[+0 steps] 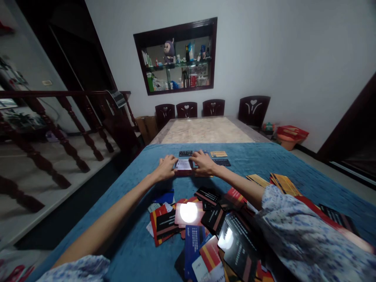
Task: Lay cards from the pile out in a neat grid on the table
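A small stack of cards (183,165), white on top with dark red edges, stands on the blue cloth (132,180). My left hand (167,167) holds its left side with bent fingers. From the right, my right hand (204,163) curls its fingers against the opposite side. Around them lie other cards: a black card (185,153) behind, a yellow card (219,154) behind to the right, and a dark card (222,162) beside my right hand. My right hand partly covers a blue card and an orange-edged one.
Nearer to me spreads a loose heap of cards (192,237), black, red, blue and white, with one reflecting a bright light. Yellow cards (284,184) lie at the right. Beyond the cloth continues the pale tabletop (202,131), with several dark chairs (213,107) behind.
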Motion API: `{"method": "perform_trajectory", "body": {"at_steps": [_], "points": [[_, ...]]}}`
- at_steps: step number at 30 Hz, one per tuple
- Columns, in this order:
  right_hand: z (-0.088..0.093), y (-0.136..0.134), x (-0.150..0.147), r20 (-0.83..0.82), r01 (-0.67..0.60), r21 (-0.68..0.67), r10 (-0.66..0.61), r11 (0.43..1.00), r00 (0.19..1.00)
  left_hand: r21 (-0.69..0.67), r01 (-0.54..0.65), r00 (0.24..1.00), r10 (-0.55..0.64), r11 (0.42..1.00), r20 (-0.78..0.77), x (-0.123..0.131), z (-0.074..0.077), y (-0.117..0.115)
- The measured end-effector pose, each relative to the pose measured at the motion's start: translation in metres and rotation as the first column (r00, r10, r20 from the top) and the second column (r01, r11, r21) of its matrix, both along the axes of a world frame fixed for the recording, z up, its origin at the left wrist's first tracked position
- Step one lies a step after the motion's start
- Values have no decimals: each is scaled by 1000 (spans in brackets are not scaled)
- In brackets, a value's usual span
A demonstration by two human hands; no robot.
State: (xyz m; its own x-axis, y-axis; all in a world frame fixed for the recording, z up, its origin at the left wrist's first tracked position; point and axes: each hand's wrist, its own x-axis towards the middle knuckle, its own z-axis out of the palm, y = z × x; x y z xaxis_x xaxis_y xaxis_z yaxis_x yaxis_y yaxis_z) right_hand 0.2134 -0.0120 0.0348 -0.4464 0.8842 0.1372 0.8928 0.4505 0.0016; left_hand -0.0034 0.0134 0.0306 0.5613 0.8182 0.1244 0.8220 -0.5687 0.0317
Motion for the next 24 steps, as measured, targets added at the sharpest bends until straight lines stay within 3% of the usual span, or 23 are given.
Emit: {"method": "perform_trajectory", "body": {"at_steps": [13,24], "points": [[-4,36,-1,68,84,-65,-80,994,994,-58,-55,996,51,997,-72,17,-3,35],[-5,50,-12,109,133,-126,-120,983,987,-63,-32,997,27,997,-66,19,-20,66]]}}
